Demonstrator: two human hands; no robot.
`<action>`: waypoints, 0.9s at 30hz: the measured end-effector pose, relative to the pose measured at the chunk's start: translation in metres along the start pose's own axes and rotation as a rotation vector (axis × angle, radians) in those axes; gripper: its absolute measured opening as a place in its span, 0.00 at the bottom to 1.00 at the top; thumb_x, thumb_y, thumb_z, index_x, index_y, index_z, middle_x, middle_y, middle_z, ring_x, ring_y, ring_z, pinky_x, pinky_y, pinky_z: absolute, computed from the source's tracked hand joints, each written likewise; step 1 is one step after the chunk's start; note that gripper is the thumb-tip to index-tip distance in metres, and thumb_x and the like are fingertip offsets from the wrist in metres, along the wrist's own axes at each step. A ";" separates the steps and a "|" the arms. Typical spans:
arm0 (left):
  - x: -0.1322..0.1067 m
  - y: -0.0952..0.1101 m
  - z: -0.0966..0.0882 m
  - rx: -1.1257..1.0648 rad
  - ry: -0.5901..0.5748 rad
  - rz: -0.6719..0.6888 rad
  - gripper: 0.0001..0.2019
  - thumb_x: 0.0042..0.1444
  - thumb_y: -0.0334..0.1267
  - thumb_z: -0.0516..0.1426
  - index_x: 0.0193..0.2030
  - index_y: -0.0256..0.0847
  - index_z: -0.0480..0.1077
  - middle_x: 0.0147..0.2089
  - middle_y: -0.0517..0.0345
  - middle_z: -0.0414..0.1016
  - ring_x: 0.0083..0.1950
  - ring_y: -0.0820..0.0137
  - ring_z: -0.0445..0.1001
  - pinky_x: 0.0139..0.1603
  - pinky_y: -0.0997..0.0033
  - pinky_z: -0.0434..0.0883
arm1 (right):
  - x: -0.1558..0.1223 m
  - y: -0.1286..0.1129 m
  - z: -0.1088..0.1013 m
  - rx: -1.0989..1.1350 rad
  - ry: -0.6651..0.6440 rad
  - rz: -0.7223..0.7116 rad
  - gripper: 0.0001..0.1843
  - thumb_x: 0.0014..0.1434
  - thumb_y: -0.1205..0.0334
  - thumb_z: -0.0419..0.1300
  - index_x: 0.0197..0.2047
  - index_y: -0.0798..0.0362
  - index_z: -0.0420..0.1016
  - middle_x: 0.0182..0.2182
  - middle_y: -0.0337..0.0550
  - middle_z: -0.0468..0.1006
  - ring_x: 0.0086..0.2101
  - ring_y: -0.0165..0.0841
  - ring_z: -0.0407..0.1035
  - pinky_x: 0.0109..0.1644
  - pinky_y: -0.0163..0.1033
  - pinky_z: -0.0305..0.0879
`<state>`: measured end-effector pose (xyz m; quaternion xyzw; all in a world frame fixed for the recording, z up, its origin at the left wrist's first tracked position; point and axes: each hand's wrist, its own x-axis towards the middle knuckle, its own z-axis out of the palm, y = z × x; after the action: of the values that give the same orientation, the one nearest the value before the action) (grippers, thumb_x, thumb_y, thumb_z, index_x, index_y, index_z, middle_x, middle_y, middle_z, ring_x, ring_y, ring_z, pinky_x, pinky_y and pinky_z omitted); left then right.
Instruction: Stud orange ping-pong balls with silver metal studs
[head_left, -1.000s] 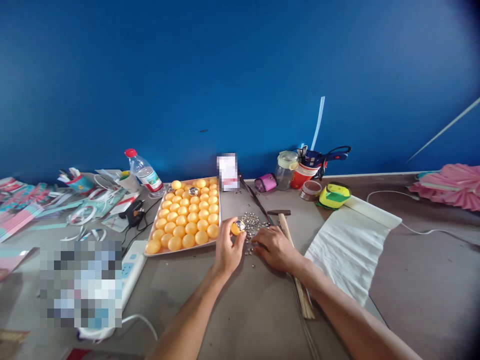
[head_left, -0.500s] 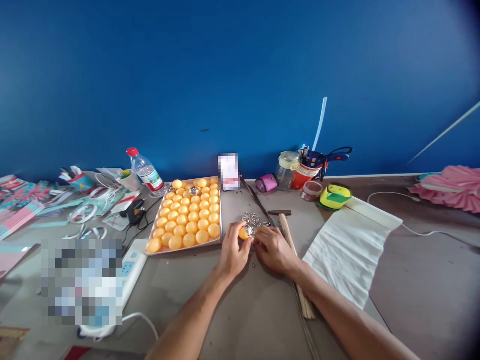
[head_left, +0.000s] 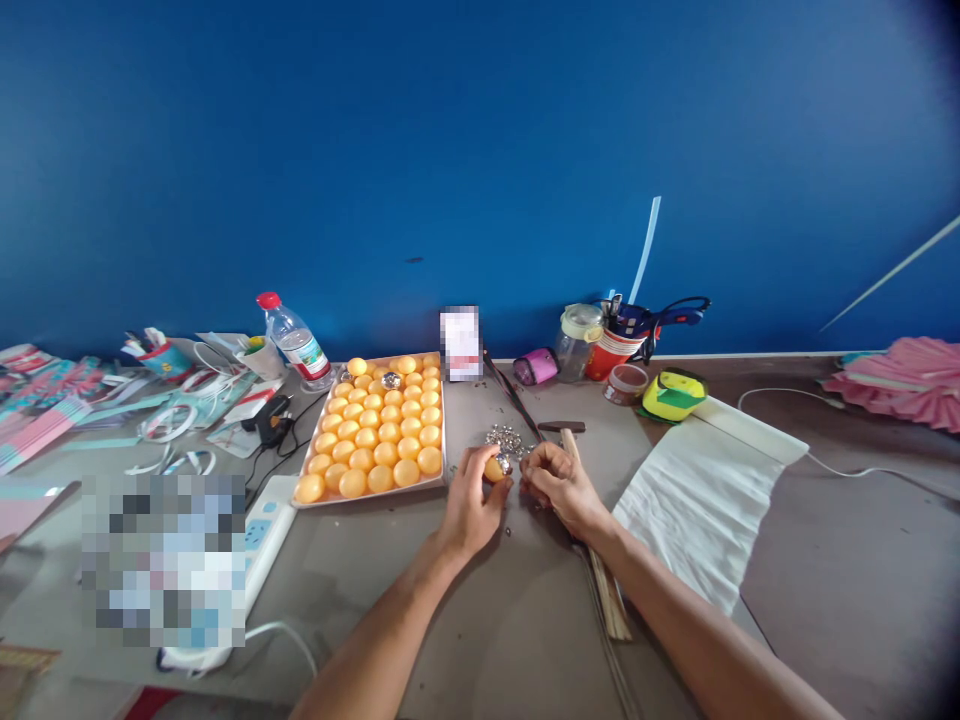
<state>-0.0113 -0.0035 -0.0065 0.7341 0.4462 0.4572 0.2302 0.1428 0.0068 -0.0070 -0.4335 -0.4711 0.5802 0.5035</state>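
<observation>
My left hand [head_left: 471,508] is closed around an orange ball that looks like a ping-pong ball [head_left: 493,469]. Shiny silver pieces cover the ball's right side. Close by on the right, my right hand [head_left: 561,486] has its fingertips pinched together, slightly apart from the ball. Whatever sits in that pinch is too small to make out. Beyond both hands lies a loose heap of small silver pieces [head_left: 507,437], possibly thumbtacks. To the left, a shallow box [head_left: 443,425] holds rows of similar orange balls [head_left: 382,453], with a silver-covered ball [head_left: 391,381] on top.
A wooden strip [head_left: 609,598] and a small hammer-like tool [head_left: 561,426] lie by my right hand. White cloth [head_left: 686,500] is spread further right. Behind stand a jar [head_left: 580,345] and a red cup [head_left: 611,355]. A power strip [head_left: 271,520] and water bottle [head_left: 300,350] are left.
My right hand has shifted a little to the right, away from the ball, and its fingers have turned. My left hand still holds the ball in nearly the same place.
</observation>
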 end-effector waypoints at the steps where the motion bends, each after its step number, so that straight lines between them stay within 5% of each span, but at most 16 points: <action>1: 0.000 -0.001 0.000 0.004 0.001 -0.001 0.16 0.57 0.33 0.53 0.53 0.40 0.61 0.48 0.48 0.68 0.50 0.65 0.68 0.50 0.62 0.68 | 0.001 0.001 0.000 0.022 0.012 0.016 0.04 0.47 0.65 0.56 0.26 0.51 0.62 0.18 0.30 0.65 0.15 0.23 0.56 0.18 0.30 0.50; 4: 0.000 -0.003 0.000 0.013 0.017 0.020 0.19 0.57 0.34 0.53 0.56 0.40 0.59 0.50 0.47 0.68 0.51 0.64 0.68 0.51 0.60 0.68 | 0.003 0.004 0.001 0.060 0.032 0.039 0.10 0.49 0.58 0.60 0.33 0.51 0.64 0.19 0.30 0.66 0.15 0.23 0.57 0.17 0.30 0.49; 8: 0.003 -0.004 -0.001 -0.026 0.010 0.014 0.17 0.58 0.35 0.53 0.55 0.42 0.63 0.50 0.48 0.69 0.51 0.64 0.69 0.51 0.59 0.69 | 0.004 0.006 0.000 0.066 0.000 0.052 0.14 0.49 0.52 0.62 0.30 0.53 0.66 0.16 0.30 0.66 0.14 0.21 0.53 0.18 0.30 0.49; 15: 0.005 -0.004 0.003 -0.422 -0.037 -0.339 0.23 0.56 0.39 0.55 0.58 0.41 0.57 0.49 0.46 0.70 0.34 0.70 0.75 0.34 0.66 0.75 | 0.004 0.001 0.001 0.143 -0.011 0.073 0.13 0.47 0.55 0.63 0.35 0.54 0.72 0.20 0.35 0.71 0.17 0.24 0.60 0.20 0.31 0.52; 20: 0.005 -0.004 0.000 -0.306 0.005 -0.305 0.20 0.55 0.41 0.56 0.54 0.40 0.62 0.54 0.47 0.68 0.50 0.64 0.71 0.49 0.64 0.72 | 0.003 0.001 0.002 0.067 -0.003 0.100 0.12 0.49 0.55 0.62 0.32 0.54 0.72 0.18 0.35 0.71 0.19 0.26 0.63 0.24 0.32 0.58; 27: 0.005 -0.003 0.000 -0.257 -0.028 -0.276 0.20 0.56 0.43 0.55 0.54 0.39 0.62 0.55 0.47 0.68 0.53 0.63 0.69 0.53 0.62 0.69 | 0.004 -0.002 0.003 0.206 0.072 0.089 0.15 0.45 0.55 0.65 0.33 0.52 0.67 0.22 0.35 0.74 0.16 0.23 0.62 0.21 0.31 0.55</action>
<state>-0.0115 0.0022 -0.0065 0.6369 0.4770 0.4643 0.3889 0.1396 0.0103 -0.0045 -0.4206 -0.3707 0.6313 0.5358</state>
